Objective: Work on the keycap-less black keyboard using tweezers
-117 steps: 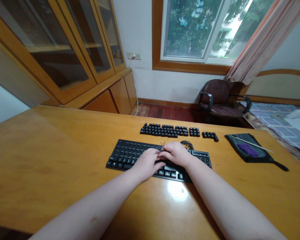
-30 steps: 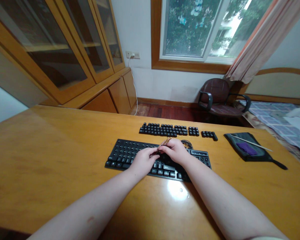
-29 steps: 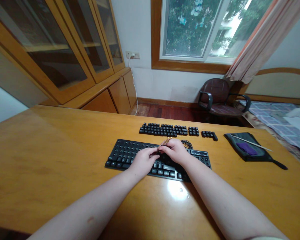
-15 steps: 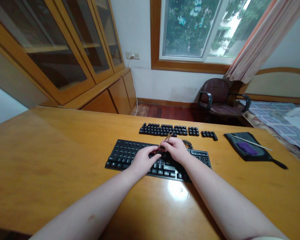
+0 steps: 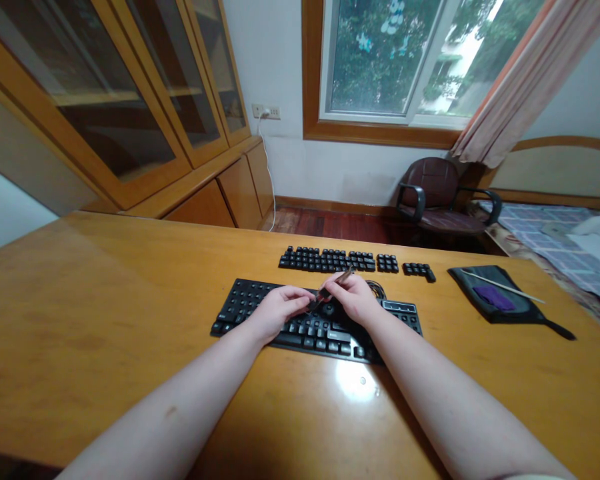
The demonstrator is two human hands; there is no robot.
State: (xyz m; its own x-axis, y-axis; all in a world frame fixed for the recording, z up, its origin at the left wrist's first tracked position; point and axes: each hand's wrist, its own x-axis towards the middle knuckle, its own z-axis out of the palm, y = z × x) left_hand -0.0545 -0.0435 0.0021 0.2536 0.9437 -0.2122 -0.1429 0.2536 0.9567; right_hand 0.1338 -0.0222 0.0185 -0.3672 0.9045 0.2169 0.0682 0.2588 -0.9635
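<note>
A black keyboard (image 5: 290, 339) lies on the wooden desk, with some key places bare of keycaps. My right hand (image 5: 354, 297) is above its right half, fingers closed around a slim, dark, tweezers-like tool (image 5: 349, 272) slanting down to the left. Close to the tool's lower end, my left hand (image 5: 277, 310) hovers over the middle of the keys, thumb and fingertips pinched together. Whatever sits between those fingertips is too small and dark to name. Behind the keyboard, loose black keycaps (image 5: 307, 259) are lined up in rows.
At the right lies a dark pouch (image 5: 473, 283) with a purple cloth (image 5: 494, 297) and a thin pale stick (image 5: 505, 285) on it. A coiled black cable (image 5: 377, 289) is behind the keyboard. Beyond the desk (image 5: 105, 320) stand an office chair (image 5: 433, 187) and a glass-door cabinet (image 5: 180, 157).
My left hand has shifted slightly left, its fingers pulled back from the right hand. The tool in my right hand has tilted, its upper end now further right.
</note>
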